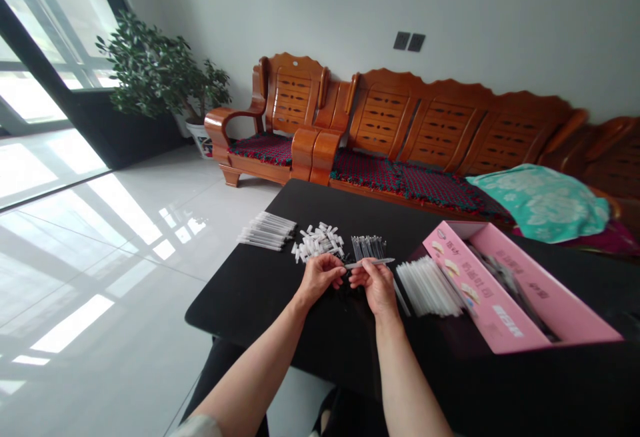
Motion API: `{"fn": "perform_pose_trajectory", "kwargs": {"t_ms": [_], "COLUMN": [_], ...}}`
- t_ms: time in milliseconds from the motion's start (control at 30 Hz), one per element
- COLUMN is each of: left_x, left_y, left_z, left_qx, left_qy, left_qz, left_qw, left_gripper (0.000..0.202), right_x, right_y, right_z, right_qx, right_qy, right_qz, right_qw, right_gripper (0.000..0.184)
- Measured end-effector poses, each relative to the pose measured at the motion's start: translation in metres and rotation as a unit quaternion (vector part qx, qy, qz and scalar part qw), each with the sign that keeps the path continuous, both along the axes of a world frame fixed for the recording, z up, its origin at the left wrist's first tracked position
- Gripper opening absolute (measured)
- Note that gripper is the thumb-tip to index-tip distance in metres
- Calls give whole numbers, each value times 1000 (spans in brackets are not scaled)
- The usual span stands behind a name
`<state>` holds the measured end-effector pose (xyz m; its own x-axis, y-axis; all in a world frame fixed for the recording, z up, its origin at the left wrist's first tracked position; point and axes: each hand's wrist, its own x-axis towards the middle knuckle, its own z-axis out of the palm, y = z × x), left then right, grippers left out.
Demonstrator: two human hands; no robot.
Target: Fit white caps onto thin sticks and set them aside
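Observation:
Between my fingertips is a slim whitish pen [387, 261], lying nearly level above the black table. Its pointed end sticks out to the right. My right hand [379, 284] grips its barrel between thumb and fingers. At the pen's left end, my left hand [321, 276] is closed in a pinch; whatever small piece it may hold is hidden. Just beyond are a heap of white pen caps [320, 240] and a row of dark-filled refills [369, 247]. Clear, whitish pen barrels [430, 287] lie right of my hands. Small black pieces [350, 296] lie beneath them, partly covered.
A stack of whitish pens [269, 230] lies at the table's far left edge. An open pink box [480, 290] with dark contents stands on the right of the black table [240, 297]. Behind is a wooden sofa [390, 117] and a potted plant [165, 77].

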<state>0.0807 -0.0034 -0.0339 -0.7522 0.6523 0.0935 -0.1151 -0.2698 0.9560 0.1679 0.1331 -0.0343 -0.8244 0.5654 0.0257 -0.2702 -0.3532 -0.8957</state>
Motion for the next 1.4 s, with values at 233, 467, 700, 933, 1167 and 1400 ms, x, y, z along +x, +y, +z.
{"fn": "perform_pose_trajectory", "kwargs": {"t_ms": [233,467,700,933,1167,1400], "left_x": [1,1,1,1,0,0], "left_y": [-2,-2,-3,-2,-3,-2], "left_z": [-2,0,-6,-3,-6,-5], "left_qx": [-48,-39,-63,-32,-69,-34], "left_qy": [45,38,81,55,85,67], "left_qz": [2,3,2,1,-9,6], "left_qw": [998,999,995,998,994,997], "left_gripper": [43,39,44,43,42,41], "right_x": [0,0,0,0,0,-1], "right_y": [-1,-1,0,-1,-1,0], "right_z": [1,2,0,0,0,1], "right_qx": [2,9,8,4,6,5], "right_qy": [-3,-8,-12,-11,-10,-13], "right_qz": [-7,-2,-3,-1,-1,-5], "right_qw": [1000,1000,1000,1000,1000,1000], "right_gripper": [26,28,27,27,28,29]}}
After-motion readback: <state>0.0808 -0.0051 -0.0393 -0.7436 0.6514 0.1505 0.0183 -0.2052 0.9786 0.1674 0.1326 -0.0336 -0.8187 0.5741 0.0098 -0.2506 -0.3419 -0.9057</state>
